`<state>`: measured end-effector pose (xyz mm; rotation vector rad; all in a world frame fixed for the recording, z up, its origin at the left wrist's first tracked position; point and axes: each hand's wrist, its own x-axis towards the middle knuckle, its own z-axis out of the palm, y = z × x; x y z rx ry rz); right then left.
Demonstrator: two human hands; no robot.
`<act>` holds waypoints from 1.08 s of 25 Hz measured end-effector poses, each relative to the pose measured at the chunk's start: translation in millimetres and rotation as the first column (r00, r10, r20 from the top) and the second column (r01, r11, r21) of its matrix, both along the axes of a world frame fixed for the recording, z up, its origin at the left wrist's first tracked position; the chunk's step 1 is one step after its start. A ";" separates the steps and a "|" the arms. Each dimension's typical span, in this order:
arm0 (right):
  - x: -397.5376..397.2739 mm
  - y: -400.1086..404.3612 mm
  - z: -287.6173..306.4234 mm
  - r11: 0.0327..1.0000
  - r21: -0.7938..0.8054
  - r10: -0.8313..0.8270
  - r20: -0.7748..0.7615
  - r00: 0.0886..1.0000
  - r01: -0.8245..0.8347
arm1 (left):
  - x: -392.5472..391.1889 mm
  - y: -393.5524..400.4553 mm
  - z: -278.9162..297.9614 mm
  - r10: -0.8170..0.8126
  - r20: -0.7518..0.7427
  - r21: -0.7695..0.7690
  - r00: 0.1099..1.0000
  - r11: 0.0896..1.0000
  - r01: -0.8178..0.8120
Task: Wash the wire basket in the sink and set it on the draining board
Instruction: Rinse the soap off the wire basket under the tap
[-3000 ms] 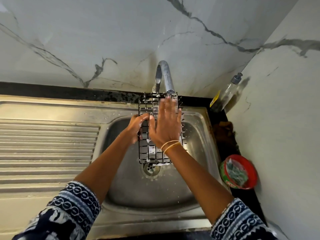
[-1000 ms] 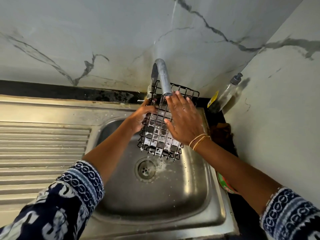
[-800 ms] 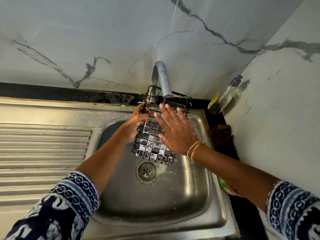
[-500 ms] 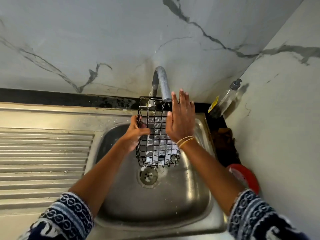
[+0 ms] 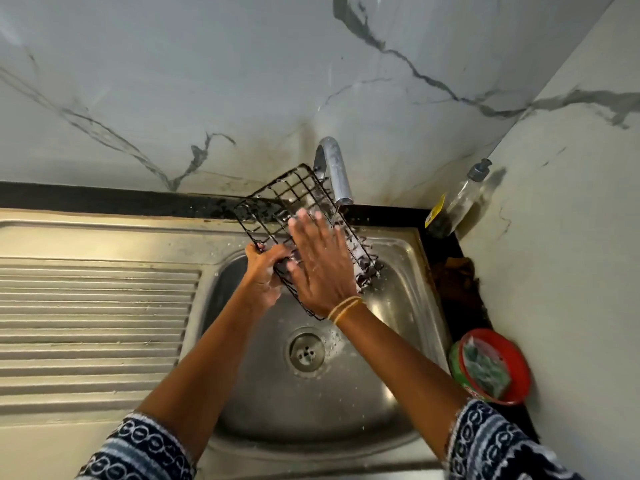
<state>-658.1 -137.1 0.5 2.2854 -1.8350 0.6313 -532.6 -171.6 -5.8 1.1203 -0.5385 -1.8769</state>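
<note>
The black wire basket point(image 5: 287, 206) is held in the air above the back left part of the sink point(image 5: 398, 271), tilted. Its long axis runs diagonally: the far end points up and toward the back wall, just left of the tap point(image 5: 334, 168), while the near end slopes down over the bowl toward the front right. The far short end is raised highest.

The left hand point(image 5: 265, 271) grasps the basket along its lower left edge, fingers curled around the wire, so most of the basket extends up and away beyond this grip. The right hand point(image 5: 323, 265) lies flat on the basket's upper face with straight, spread fingers, pressing on the mesh; it clasps nothing. Two thin bangles point(image 5: 344, 306) sit on that wrist.

The right hand covers the middle and near portion of the basket; the lower right wires show only as dark blurred ends. Whether water is running from the tap cannot be determined; droplets and foam are blurred.

The drain point(image 5: 306, 351) lies at the bowl's centre. The ribbed draining board point(image 5: 97, 323) occupies the left side. At the back right corner of the bench stands a pump bottle point(image 5: 460, 199); at its right edge sits a red-rimmed tub point(image 5: 491, 365) with indistinct green contents. Patterned sleeves point(image 5: 138, 452) are cut off at the bottom.
</note>
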 end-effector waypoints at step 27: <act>-16.6 -14.2 15.7 1.000 0.001 0.016 -0.111 0.994 -0.016 | 5.0 -7.1 -8.6 -0.127 -0.039 -0.020 0.991 0.992 0.126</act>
